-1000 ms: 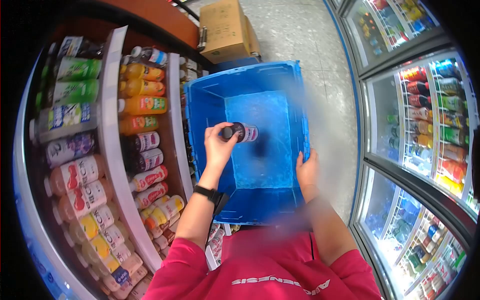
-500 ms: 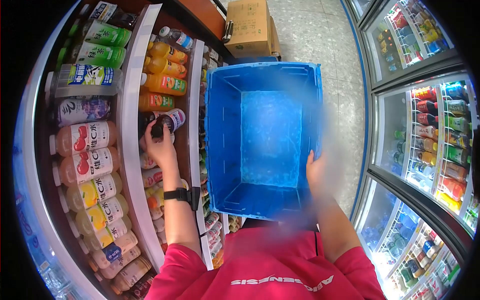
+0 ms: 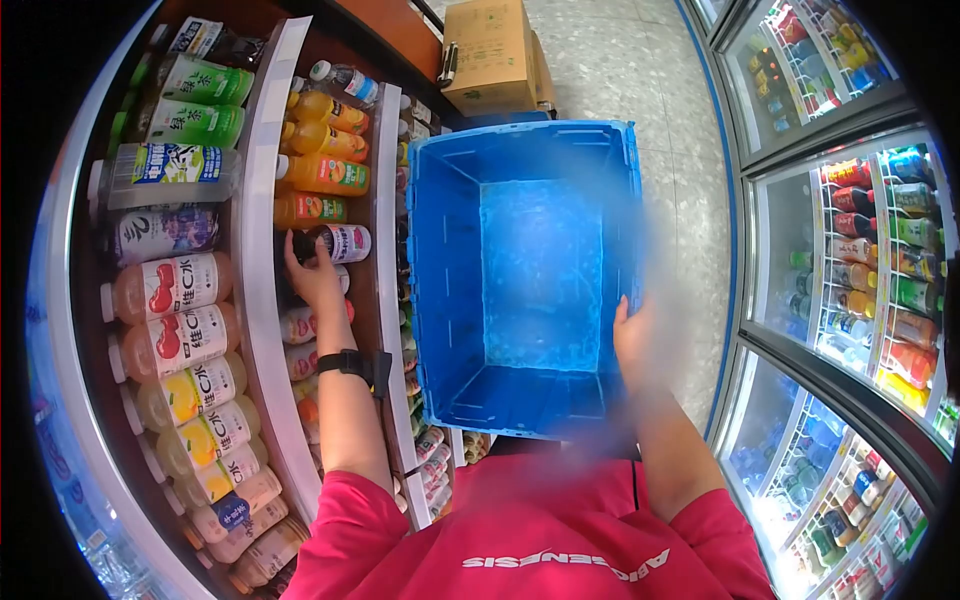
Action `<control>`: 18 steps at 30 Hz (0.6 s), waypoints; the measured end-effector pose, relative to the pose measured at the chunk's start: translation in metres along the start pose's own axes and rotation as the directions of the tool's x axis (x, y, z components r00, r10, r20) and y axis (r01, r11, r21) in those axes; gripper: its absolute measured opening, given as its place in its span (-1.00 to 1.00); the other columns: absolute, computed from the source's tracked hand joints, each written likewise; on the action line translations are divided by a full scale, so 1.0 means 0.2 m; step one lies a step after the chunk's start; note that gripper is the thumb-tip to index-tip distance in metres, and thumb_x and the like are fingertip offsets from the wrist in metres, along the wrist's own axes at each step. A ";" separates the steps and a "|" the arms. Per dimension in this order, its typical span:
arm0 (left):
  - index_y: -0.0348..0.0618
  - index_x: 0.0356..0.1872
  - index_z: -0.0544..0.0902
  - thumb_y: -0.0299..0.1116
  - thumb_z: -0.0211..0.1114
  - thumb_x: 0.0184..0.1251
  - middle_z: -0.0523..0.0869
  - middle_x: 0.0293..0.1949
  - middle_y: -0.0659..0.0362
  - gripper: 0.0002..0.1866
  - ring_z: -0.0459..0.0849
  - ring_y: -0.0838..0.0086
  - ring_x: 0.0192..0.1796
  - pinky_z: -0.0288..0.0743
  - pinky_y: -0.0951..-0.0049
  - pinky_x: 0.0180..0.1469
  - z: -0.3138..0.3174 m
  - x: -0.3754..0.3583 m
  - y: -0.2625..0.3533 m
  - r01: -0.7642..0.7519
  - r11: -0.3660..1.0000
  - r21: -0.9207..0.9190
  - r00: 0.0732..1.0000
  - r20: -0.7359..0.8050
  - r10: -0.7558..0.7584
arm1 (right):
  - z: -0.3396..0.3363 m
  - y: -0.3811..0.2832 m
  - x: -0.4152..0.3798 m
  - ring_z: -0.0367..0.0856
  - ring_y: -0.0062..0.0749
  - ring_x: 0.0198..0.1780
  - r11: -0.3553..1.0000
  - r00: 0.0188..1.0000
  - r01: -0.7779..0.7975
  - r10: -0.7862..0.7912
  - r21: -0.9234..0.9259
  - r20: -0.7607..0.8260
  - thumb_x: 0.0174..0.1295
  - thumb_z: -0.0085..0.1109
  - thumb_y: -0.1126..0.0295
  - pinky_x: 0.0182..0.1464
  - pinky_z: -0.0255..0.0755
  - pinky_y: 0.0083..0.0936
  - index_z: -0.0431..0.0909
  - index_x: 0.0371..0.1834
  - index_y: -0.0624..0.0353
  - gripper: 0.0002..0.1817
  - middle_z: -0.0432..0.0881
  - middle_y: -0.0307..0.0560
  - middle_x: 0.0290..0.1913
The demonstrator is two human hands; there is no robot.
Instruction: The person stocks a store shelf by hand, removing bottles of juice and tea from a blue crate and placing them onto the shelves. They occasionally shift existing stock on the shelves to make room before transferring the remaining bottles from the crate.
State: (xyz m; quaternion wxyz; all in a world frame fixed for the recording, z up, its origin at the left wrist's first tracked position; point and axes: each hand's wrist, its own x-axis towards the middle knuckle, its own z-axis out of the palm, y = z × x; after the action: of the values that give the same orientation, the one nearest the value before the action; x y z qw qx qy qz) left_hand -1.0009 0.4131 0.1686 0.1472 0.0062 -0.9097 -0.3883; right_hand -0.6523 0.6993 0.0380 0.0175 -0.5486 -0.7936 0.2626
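Observation:
My left hand (image 3: 314,272), with a black band on its wrist, reaches into the middle shelf and has its fingers around the dark top of a bottle (image 3: 345,243) with a pale label. That bottle lies just below the orange juice bottles (image 3: 320,208). On the right, my right hand (image 3: 634,335) grips the right rim of a large blue crate (image 3: 515,400). Its thumb shows at the rim, while the rest is partly blurred. The crate's bottom is bare.
Bottles with cherry and lemon labels (image 3: 190,338) fill the left shelf. A cardboard box (image 3: 488,55) stands on the floor beyond the crate. Glass-door coolers (image 3: 850,260) full of drinks line the right side.
The bottle at my left hand has gone from tilted to lying flatter among the shelf bottles, its label now showing more. My right hand stays on the crate.

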 end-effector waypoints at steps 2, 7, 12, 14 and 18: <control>0.16 0.49 0.25 -0.44 0.36 0.28 0.27 0.28 -0.20 -0.24 0.63 0.24 0.01 0.57 0.32 0.12 0.01 -0.09 0.09 0.011 0.998 0.062 1.000 0.004 -0.012 | 0.00 0.00 0.00 0.63 0.10 -0.07 1.000 1.000 -0.009 0.009 0.015 0.017 0.36 0.08 0.15 -0.10 0.55 -0.08 0.42 0.00 0.18 -0.65 0.61 0.11 -0.07; -0.05 0.56 -0.08 -0.55 0.31 0.27 0.04 0.34 -0.28 -0.07 0.53 0.21 0.12 0.56 0.29 0.14 0.11 -0.32 -0.04 -0.156 0.977 0.143 0.983 -0.074 0.168 | 0.03 0.03 0.01 0.63 0.11 -0.06 1.000 1.000 -0.017 0.016 0.014 0.022 0.35 0.08 0.14 -0.10 0.54 -0.08 0.42 0.00 0.18 -0.65 0.61 0.12 -0.07; -0.29 0.51 -0.13 -0.53 0.31 0.26 0.04 0.34 -0.32 -0.07 0.36 0.05 0.27 0.41 0.12 0.26 0.16 -0.59 -0.09 0.074 0.997 -0.036 0.989 0.133 -0.069 | 0.02 0.02 0.01 0.63 0.11 -0.06 0.999 1.000 -0.005 0.004 0.048 0.029 0.36 0.07 0.14 -0.11 0.54 -0.07 0.42 0.00 0.18 -0.65 0.61 0.12 -0.07; -0.28 0.51 -0.11 -0.51 0.33 0.25 0.04 0.35 -0.31 -0.07 0.33 0.02 0.30 0.35 0.08 0.29 0.17 -0.60 -0.14 0.012 0.996 0.084 0.993 0.112 -0.021 | 0.01 0.02 0.01 0.63 0.11 -0.07 1.000 1.000 0.005 -0.006 0.016 0.027 0.36 0.07 0.15 -0.11 0.55 -0.07 0.43 0.00 0.18 -0.66 0.61 0.11 -0.07; -0.15 0.53 -0.04 -0.37 0.40 0.25 0.04 0.38 -0.33 -0.06 0.17 -0.08 0.43 0.15 0.03 0.43 0.12 -0.46 -0.05 -0.203 0.947 0.250 0.975 -0.036 0.219 | 0.02 0.01 0.00 0.64 0.10 -0.07 0.999 1.000 0.003 -0.005 0.043 0.027 0.36 0.07 0.15 -0.11 0.55 -0.07 0.43 0.00 0.18 -0.66 0.61 0.12 -0.08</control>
State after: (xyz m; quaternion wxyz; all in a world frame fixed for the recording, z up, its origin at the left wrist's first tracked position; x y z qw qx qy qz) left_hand -0.9208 0.4357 0.1215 0.2148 -0.0608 -0.9409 -0.2547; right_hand -0.6514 0.6994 0.0336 0.0188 -0.5429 -0.7890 0.2871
